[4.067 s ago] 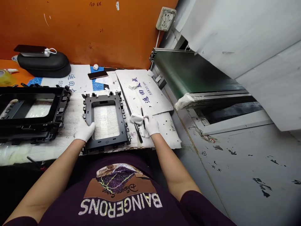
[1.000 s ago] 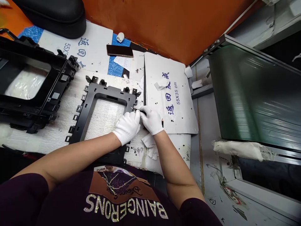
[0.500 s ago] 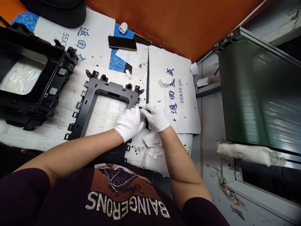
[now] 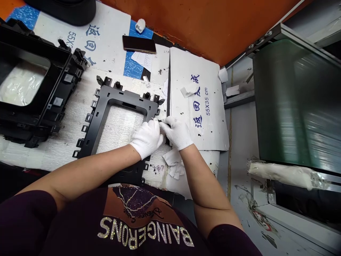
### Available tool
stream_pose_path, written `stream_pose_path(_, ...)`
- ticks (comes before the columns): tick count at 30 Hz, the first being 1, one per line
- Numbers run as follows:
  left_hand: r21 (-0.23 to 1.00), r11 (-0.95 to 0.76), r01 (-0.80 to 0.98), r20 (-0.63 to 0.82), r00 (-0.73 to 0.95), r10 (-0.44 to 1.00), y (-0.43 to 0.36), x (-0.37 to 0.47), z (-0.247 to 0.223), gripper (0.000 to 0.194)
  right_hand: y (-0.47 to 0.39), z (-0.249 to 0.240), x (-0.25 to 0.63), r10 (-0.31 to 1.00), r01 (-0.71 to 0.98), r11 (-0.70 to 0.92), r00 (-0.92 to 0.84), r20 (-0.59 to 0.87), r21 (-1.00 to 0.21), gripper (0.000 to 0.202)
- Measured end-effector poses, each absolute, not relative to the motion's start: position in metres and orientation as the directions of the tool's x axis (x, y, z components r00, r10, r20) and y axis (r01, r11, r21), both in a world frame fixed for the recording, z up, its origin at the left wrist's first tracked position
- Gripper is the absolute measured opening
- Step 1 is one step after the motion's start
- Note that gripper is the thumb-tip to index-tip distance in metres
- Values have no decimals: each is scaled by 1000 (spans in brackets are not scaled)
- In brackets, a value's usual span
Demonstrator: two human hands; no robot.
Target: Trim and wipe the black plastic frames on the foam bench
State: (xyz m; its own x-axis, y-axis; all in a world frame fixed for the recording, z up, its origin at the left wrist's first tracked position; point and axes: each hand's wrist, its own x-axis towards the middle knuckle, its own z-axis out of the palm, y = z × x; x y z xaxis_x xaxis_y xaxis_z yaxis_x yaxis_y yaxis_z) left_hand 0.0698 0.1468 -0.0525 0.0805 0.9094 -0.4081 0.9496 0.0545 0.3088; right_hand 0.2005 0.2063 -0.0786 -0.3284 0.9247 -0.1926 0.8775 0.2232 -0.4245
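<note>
Prob. working frame (image 4: pixel 92 128) edge: pinching dark tool (image 4: pixel 160 121), mostly hidden, w/ R hand (image 4: pixel 179 133); bracing w/ curled L hand (image 4: pixel 147 138), exact grip unclear. Next, prob. go slow + steady.

Left hand (image 4: pixel 147 139) and right hand (image 4: pixel 179 133) are both wearing white knit gloves. Thin tool (image 4: pixel 160 121) in the right fingers is looking dark. Near frame (image 4: pixel 96 124) is showing matte black; left-side frame (image 4: pixel 57 73) is showing glossier black, small pale-grey patches. Foam mat (image 4: pixel 71 135) is showing white. Printed board (image 4: pixel 183 71), right, is showing white, dark-blue lettering, black specks. Sheet (image 4: pixel 133 69), far, is showing blue with white flecks. Phone (image 4: pixel 139 44), far, is looking black. Wall (image 4: pixel 191 21), far, is showing orange. Belt (image 4: pixel 274 89), right, is shining dark green, paler streaks. Shirt (image 4: pixel 80 220), near, is showing dark purple, brown patch, silvery glittering letters.
</note>
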Motion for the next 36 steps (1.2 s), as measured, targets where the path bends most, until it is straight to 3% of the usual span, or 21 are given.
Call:
stream_pose_path(18, 333, 81, 939, -369, 51, 928, 144, 68, -51, 49, 174, -88, 181, 989, 920, 89, -129, -79, -381, 25)
stream_pose_path(24, 355, 31, 935, -140, 20, 990, 141, 53, -75, 73, 149, -102, 191, 981, 839, 69, 41, 190, -540, 26)
stream_pose_path(27, 373, -28, 927, -37, 45, 998, 149, 43, -79, 77, 141, -99, 203, 971, 790, 75, 81, 225, -609, 30)
stream_pose_path(30, 552, -374, 745, -98, 504, 858, 149, 35, -68, 53, 136, -94, 213, 970, 719, 50, 129, 204, -693, 30)
stream_pose_path(32, 749, -433, 502, -61, 703, 709, 138, 26, -55, 43, 132, -90, 218, 976, 633, 19, 156, 151, -774, 29)
stream_pose_path(34, 854, -298, 426, -3, 576, 817, 120, 13, -41, 47, 124, -88, 220, 987, 504, -61, 157, 22, -862, 29)
stream_pose_path(36, 839, -105, 533, -40, 253, 967, 99, -1, -31, 52, 109, -87, 218, 977, 359, -209, 103, -184, -910, 28)
